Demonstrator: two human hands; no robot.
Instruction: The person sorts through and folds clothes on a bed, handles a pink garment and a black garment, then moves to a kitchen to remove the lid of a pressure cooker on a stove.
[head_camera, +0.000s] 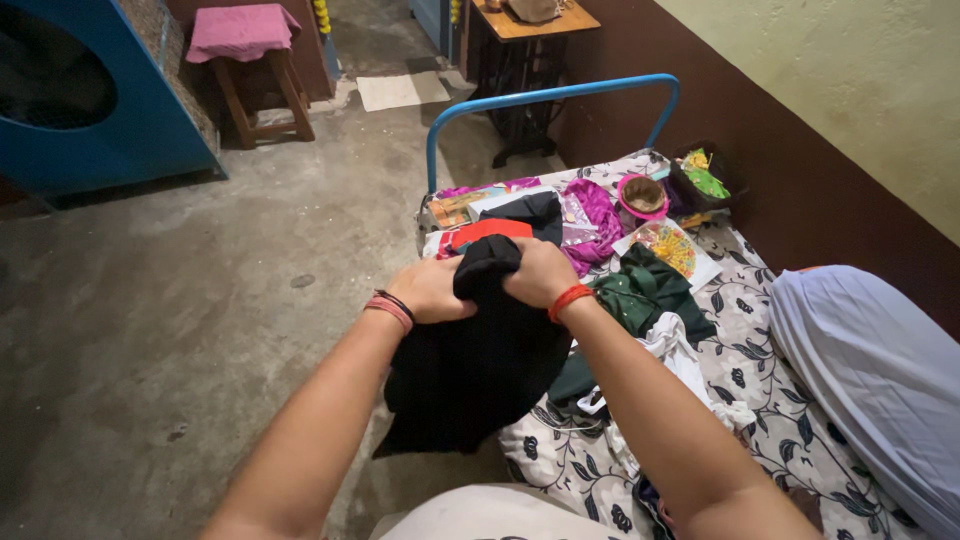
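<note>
Concrete floor left, floral-sheeted bed (760, 330) right. Left hand (430, 290) and right hand (540, 272), level and touching, both fisted on black garment (475, 375). Cloth hangs straight down from fingers, long axis vertical, over near bed edge.

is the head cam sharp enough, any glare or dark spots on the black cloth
Head view: dim, even indoor light, no glare; both hands, left hand and right hand, look fairly sharp; the black cloth reads as a near-featureless dark mass; frame edges bend slightly from wide-angle distortion.

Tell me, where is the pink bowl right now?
The pink bowl sits at the far end of the bed, beside the purple cloth, under the blue rail.
</note>
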